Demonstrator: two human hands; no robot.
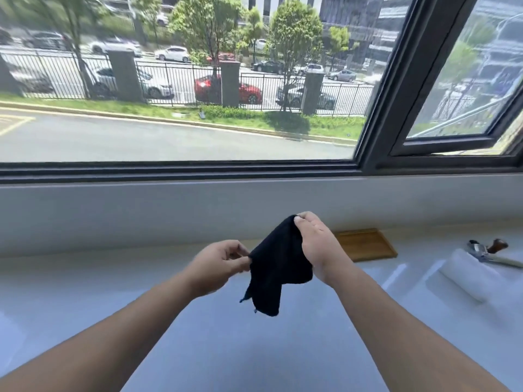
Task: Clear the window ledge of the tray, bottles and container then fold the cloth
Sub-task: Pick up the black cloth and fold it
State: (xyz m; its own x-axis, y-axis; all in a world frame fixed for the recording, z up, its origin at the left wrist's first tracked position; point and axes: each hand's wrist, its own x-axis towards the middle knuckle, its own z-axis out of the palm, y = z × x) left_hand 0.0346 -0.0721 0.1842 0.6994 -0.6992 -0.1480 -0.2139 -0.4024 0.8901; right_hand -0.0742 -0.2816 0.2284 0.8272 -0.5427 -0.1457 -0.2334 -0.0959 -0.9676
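A small black cloth (276, 267) hangs in the air above the white window ledge (212, 335). My right hand (315, 244) pinches its top corner, the higher of the two grips. My left hand (223, 263) pinches the cloth's left edge, slightly lower. The rest of the cloth droops down in loose folds between my forearms. A flat wooden tray (366, 244) lies on the ledge just behind my right hand, near the wall under the window.
At the right of the ledge lie a white roll-shaped object (467, 274) and a metal tool with a brown wooden knob (489, 250). A dark window frame (181, 171) runs along the back; a sash at the upper right (441, 142) stands ajar.
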